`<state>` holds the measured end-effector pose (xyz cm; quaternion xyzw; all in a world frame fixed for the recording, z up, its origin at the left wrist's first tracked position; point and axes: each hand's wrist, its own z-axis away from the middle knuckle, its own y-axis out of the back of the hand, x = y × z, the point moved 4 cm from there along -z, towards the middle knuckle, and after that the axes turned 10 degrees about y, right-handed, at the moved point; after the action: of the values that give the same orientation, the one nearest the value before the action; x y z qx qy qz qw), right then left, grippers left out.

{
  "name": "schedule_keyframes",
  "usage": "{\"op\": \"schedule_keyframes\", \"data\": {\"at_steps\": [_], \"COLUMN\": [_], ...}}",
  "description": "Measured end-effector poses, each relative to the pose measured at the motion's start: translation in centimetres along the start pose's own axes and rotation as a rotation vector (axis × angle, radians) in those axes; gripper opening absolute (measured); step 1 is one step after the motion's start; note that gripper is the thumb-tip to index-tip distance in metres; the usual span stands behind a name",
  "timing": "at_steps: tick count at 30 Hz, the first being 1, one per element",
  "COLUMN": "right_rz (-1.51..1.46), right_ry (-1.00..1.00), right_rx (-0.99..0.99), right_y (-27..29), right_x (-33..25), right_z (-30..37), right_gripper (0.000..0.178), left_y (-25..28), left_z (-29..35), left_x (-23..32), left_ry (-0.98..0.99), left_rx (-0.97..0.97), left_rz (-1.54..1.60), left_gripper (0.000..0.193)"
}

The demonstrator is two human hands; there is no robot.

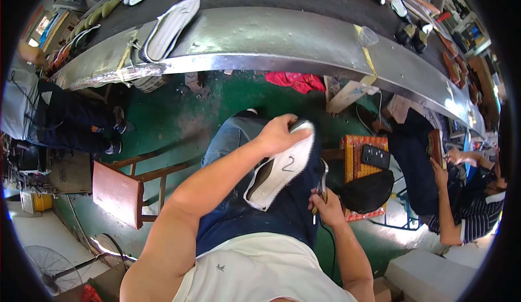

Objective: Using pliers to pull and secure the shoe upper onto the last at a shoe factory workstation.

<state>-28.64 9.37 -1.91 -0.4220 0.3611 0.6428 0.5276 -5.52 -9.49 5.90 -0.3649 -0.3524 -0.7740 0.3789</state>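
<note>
My left hand [281, 134] is closed around the toe end of an unfinished shoe [286, 163] over my lap. The shoe's white underside faces up, with a dark mark drawn on it, and a dark patch shows along its left side. To its right, apart from the shoe, my right hand [326, 207] grips a hand tool [324, 177] with a curved metal upper end. A handle and a short bright metal tip stick out below the fingers. The tool's exact kind cannot be made out.
Ahead runs a metal-edged bench [244, 33] with a white shoe piece [172, 29] near its edge. A wooden stool [116, 193] stands left. At right, a patterned seat [353, 155] bears a phone [375, 156] and a black pouch [369, 191]. Co-workers are at both sides; the right one holds a brown shoe [436, 147].
</note>
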Motion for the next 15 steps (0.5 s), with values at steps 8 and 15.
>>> {"op": "schedule_keyframes", "data": {"at_steps": [8, 15], "right_rz": [0.465, 0.765], "right_ry": [0.092, 0.089], "right_rx": [-0.206, -0.168], "right_y": [-2.4, -3.0], "right_x": [-3.2, -4.0], "right_z": [-1.9, -2.5], "right_gripper": [0.032, 0.032], "left_y": [-2.4, -2.6], "left_z": [1.4, 1.8], "left_x": [-10.4, -9.0], "left_ry": [0.003, -0.074], "left_rx": [-0.196, 0.235], "left_rz": [-0.351, -0.385], "left_gripper": [0.066, 0.022]}}
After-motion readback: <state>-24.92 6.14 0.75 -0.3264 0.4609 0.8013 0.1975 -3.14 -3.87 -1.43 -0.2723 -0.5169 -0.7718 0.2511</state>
